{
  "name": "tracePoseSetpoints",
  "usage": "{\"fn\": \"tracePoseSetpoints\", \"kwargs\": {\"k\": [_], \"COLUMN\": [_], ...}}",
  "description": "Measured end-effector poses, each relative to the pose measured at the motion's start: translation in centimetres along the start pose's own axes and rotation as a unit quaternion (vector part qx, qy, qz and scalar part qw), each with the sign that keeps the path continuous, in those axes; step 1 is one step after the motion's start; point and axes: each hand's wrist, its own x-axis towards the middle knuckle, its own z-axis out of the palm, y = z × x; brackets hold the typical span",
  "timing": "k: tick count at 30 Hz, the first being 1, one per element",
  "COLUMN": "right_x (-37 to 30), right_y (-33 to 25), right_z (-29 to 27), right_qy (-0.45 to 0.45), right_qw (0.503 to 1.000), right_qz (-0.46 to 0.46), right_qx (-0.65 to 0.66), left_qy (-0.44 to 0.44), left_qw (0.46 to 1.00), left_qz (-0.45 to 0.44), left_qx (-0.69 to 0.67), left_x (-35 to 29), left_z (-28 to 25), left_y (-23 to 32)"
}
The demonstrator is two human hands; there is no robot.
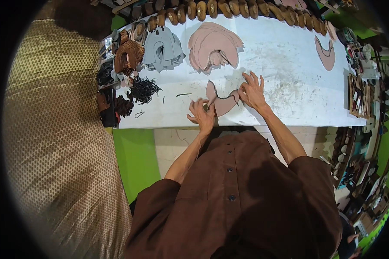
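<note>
1. While both bare hands are being held near the front edge of a white tabletop (289,108), a curved pink piece (224,108) is being laid out between them, just above the centre of the frame.
2. Left hand (202,114): being placed at the piece's left edge, fingers bent. Whether the edge is being clamped or only touched cannot be told.
3. Right hand (253,91): being set at the piece's right tip. Thumb and forefinger are being brought close together there, while the other fingers are being raised and spread. Whether a firm pinch is being made cannot be told.
4. The piece's inner curve is being lined by a dark strip (227,98).
5. Left of the hands, a loose dark strip (183,94) is being exposed on the white surface; farther left, a tangled black heap (144,89) is being seen.
6. Across the upper middle and upper left, pink pieces (212,39), grey pieces (173,46) and brown spotted pieces (133,51) are being stacked in separate piles.
7. Upper right: a single pink piece (325,58) is being displayed, well apart from the hands.
8. Along the top, the table is being bordered by a row of brown shoe forms (202,11); the left side is being filled by patterned cloth (60,129).
</note>
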Motion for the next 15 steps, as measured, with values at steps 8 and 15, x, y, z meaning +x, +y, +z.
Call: {"fn": "tracePoseSetpoints", "kwargs": {"k": [8, 15], "right_x": [-0.8, -2.3], "right_y": [-2.6, -3.9], "right_z": [0.0, 2.0], "right_qy": [-0.076, 0.053], "right_qw": [0.996, 0.997], "right_qz": [0.028, -0.017], "right_qx": [0.04, 0.046], "left_qy": [-0.054, 0.04], "left_qw": [0.998, 0.959], "left_qz": [-0.01, 0.258], "left_qx": [-0.027, 0.108], "left_x": [4.6, 4.4], "left_z": [-4.4, -5.1], "left_y": [0.3, -1.9]}}
